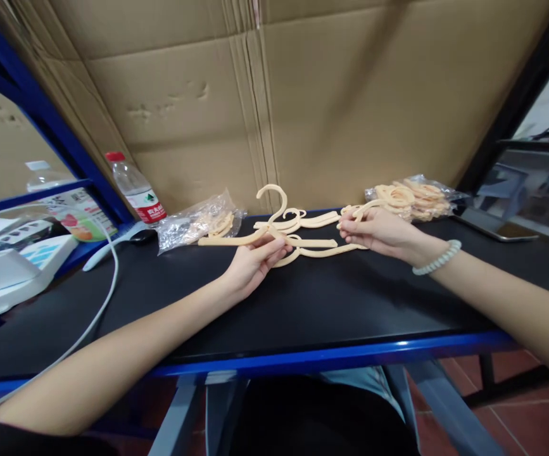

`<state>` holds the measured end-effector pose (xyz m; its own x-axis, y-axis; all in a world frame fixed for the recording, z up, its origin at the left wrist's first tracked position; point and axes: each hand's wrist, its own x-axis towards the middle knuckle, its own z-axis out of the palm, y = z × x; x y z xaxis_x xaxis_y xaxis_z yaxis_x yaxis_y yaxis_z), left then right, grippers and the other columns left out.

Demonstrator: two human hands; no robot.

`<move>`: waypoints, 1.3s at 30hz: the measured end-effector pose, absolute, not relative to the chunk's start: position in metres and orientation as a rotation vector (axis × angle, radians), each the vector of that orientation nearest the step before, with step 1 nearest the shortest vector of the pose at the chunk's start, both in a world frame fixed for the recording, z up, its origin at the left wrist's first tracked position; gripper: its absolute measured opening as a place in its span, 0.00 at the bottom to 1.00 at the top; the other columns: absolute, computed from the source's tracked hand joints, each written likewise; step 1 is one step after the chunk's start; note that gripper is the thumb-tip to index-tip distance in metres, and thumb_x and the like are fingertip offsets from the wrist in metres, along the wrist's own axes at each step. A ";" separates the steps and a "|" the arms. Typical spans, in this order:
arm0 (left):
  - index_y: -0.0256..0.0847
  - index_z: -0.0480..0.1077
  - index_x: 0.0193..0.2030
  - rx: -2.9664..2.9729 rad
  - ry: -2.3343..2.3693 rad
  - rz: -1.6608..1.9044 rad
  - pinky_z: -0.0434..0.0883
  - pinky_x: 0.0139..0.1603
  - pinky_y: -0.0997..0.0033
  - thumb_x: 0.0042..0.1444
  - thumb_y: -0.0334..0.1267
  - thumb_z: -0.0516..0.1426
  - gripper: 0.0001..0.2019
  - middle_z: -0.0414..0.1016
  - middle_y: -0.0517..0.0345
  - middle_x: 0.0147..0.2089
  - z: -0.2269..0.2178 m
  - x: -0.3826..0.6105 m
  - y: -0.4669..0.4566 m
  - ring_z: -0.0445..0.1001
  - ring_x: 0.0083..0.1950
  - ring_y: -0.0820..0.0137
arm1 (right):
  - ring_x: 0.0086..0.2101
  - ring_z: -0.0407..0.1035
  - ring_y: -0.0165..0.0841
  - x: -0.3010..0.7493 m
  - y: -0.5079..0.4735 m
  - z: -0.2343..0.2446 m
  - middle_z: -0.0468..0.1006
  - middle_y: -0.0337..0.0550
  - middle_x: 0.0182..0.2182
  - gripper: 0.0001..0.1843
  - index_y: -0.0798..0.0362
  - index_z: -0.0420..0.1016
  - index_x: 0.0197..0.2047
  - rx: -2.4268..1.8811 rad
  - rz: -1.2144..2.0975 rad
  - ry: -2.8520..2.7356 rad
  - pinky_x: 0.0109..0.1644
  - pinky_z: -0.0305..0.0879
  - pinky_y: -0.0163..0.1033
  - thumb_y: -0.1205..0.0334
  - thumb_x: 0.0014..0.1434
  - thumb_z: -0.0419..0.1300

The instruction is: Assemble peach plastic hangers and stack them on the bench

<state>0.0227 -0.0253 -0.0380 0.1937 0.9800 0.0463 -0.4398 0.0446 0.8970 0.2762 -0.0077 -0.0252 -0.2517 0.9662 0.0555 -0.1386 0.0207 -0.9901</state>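
Note:
In the head view, my left hand [252, 263] pinches a beige plastic clothes hanger [227, 241] just below its hook, fingers closed. The hook stands up and the two arms spread left and right. Behind and beneath it, more beige hangers [319, 220] lie on the black tabletop, partly hidden by the held one. My right hand [381, 231] is closed around a slim, curved beige plastic piece [368, 205]. The fingers cover most of that piece, so its full shape is hidden. It is close to the right ends of the lying hangers.
A clear bag [438, 196] of beige parts lies at the back right, near a dark flat device [495, 229]. Another clear bag [183, 227] and a red-capped water bottle [134, 190] stand back left. A white power strip [12, 275] and cable [110, 278] occupy the left.

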 end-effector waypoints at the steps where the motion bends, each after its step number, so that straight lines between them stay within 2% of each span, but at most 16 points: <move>1: 0.32 0.75 0.31 0.962 0.727 1.242 0.74 0.44 0.78 0.45 0.25 0.65 0.05 0.78 0.57 0.34 -0.038 0.023 -0.026 0.78 0.36 0.73 | 0.32 0.70 0.25 0.276 -0.008 -0.025 0.74 0.38 0.31 0.09 0.56 0.73 0.29 -0.929 1.468 -1.333 0.41 0.69 0.30 0.66 0.45 0.69; 5: 0.33 0.74 0.30 1.057 0.641 1.195 0.72 0.50 0.75 0.44 0.28 0.66 0.06 0.77 0.56 0.33 -0.043 0.020 -0.026 0.77 0.39 0.71 | 0.37 0.73 0.30 0.277 -0.009 -0.026 0.76 0.41 0.33 0.11 0.57 0.71 0.29 -0.902 1.718 -1.394 0.47 0.70 0.36 0.62 0.48 0.68; 8: 0.33 0.75 0.32 1.085 0.608 1.182 0.72 0.50 0.75 0.43 0.30 0.67 0.08 0.78 0.55 0.34 -0.046 0.018 -0.024 0.77 0.41 0.70 | 0.41 0.74 0.35 0.276 -0.012 -0.025 0.77 0.43 0.33 0.11 0.56 0.70 0.30 -0.926 1.825 -1.388 0.48 0.70 0.38 0.61 0.50 0.67; 13: 0.33 0.76 0.33 1.116 0.606 1.178 0.72 0.50 0.73 0.43 0.30 0.67 0.09 0.78 0.54 0.34 -0.047 0.017 -0.024 0.77 0.40 0.70 | 0.38 0.76 0.32 0.272 -0.018 -0.020 0.79 0.50 0.37 0.08 0.56 0.68 0.32 -0.970 1.865 -1.354 0.45 0.71 0.37 0.62 0.57 0.62; 19: 0.34 0.76 0.33 1.148 0.643 1.176 0.72 0.46 0.74 0.43 0.30 0.67 0.08 0.78 0.54 0.34 -0.045 0.018 -0.026 0.76 0.39 0.71 | 0.35 0.77 0.34 0.271 -0.016 -0.018 0.80 0.52 0.33 0.07 0.57 0.66 0.31 -1.016 1.905 -1.300 0.40 0.72 0.35 0.64 0.58 0.60; 24: 0.34 0.76 0.29 1.173 0.670 1.180 0.72 0.45 0.73 0.42 0.32 0.68 0.08 0.77 0.54 0.32 -0.044 0.020 -0.028 0.75 0.38 0.70 | 0.37 0.76 0.35 0.272 -0.014 -0.021 0.80 0.49 0.32 0.09 0.57 0.66 0.29 -0.989 1.879 -1.331 0.44 0.73 0.37 0.65 0.56 0.63; 29: 0.34 0.76 0.32 1.235 0.709 1.208 0.72 0.47 0.70 0.40 0.32 0.69 0.11 0.78 0.54 0.34 -0.044 0.022 -0.031 0.75 0.39 0.68 | 0.35 0.76 0.33 0.271 -0.014 -0.025 0.77 0.43 0.28 0.10 0.56 0.66 0.25 -0.974 1.875 -1.327 0.47 0.73 0.38 0.71 0.50 0.65; 36: 0.34 0.75 0.32 1.288 0.717 1.205 0.71 0.50 0.67 0.43 0.33 0.68 0.10 0.77 0.54 0.36 -0.049 0.024 -0.030 0.75 0.40 0.68 | 0.30 0.75 0.31 0.267 -0.016 -0.027 0.73 0.39 0.23 0.12 0.56 0.66 0.22 -0.949 1.763 -1.355 0.42 0.74 0.35 0.71 0.45 0.68; 39: 0.34 0.74 0.30 1.227 0.704 1.208 0.72 0.49 0.68 0.43 0.34 0.68 0.09 0.76 0.56 0.33 -0.050 0.024 -0.030 0.75 0.39 0.70 | 0.28 0.75 0.31 0.263 -0.018 -0.030 0.72 0.37 0.22 0.13 0.56 0.66 0.23 -0.942 1.630 -1.377 0.39 0.74 0.35 0.69 0.45 0.69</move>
